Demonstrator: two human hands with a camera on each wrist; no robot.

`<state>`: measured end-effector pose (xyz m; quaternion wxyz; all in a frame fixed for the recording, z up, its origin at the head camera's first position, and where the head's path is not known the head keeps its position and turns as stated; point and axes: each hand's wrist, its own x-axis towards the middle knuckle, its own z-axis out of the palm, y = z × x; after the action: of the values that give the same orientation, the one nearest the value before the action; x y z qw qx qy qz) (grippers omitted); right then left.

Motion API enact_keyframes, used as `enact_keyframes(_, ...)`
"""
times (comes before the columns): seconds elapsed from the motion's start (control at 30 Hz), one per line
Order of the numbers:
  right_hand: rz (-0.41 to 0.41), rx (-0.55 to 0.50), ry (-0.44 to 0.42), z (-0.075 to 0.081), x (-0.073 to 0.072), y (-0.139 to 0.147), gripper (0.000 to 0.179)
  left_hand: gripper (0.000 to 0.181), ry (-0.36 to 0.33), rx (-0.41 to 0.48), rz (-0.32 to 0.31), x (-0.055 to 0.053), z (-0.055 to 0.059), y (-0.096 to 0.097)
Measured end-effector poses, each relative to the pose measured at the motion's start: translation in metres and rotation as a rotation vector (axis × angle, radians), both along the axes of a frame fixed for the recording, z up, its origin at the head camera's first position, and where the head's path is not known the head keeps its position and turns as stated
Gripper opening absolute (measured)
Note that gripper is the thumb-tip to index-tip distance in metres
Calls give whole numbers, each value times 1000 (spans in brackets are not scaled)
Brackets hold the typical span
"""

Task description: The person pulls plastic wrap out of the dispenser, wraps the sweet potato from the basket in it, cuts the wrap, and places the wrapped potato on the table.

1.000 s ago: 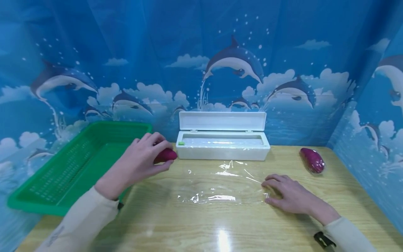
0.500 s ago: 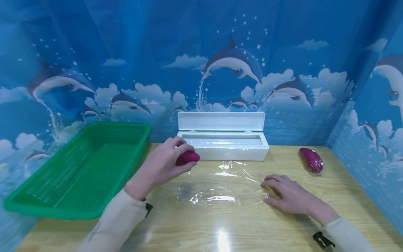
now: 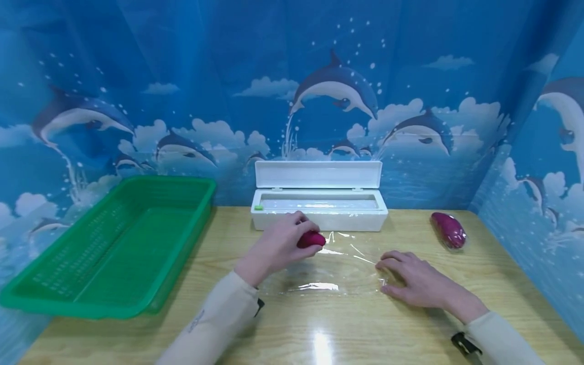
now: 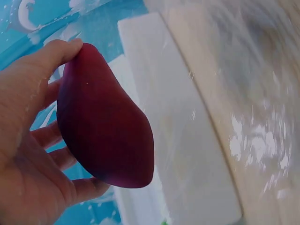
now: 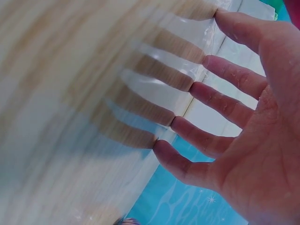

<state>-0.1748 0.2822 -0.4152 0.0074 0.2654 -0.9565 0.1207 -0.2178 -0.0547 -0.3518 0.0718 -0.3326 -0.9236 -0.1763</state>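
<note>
In the head view my left hand (image 3: pixel 276 248) holds a purple sweet potato (image 3: pixel 312 240) above the table. The left wrist view shows the sweet potato (image 4: pixel 108 122) between thumb and fingers, tapering toward the thumb. Below it a sheet of clear cling film (image 3: pixel 319 287) lies spread over the wood. At the sheet's right edge my right hand (image 3: pixel 412 279) rests its fingertips. In the right wrist view the fingers of that hand (image 5: pixel 255 103) are spread, their tips touching the film and table.
Behind the film stands a white cling film box (image 3: pixel 319 221), lid raised. A film-wrapped purple sweet potato (image 3: pixel 449 231) lies at the right. On the left is a green plastic basket (image 3: pixel 150 299). A blue dolphin-print curtain (image 3: pixel 219 91) closes off the back and right.
My left hand has carried the sweet potato rightward from beside the basket to over the cling film. The right hand has stayed at the film's edge.
</note>
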Motion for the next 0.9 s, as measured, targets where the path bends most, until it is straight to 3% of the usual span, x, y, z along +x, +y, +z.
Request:
enact_keyframes(0.53, 7, 2, 1, 2, 1, -1, 45, 38, -43, -40, -2, -22, -35, 42)
enact_keyframes(0.9, 39, -49, 29, -1, 2, 3, 47, 39, -129, -105, 21, -21, -47, 46)
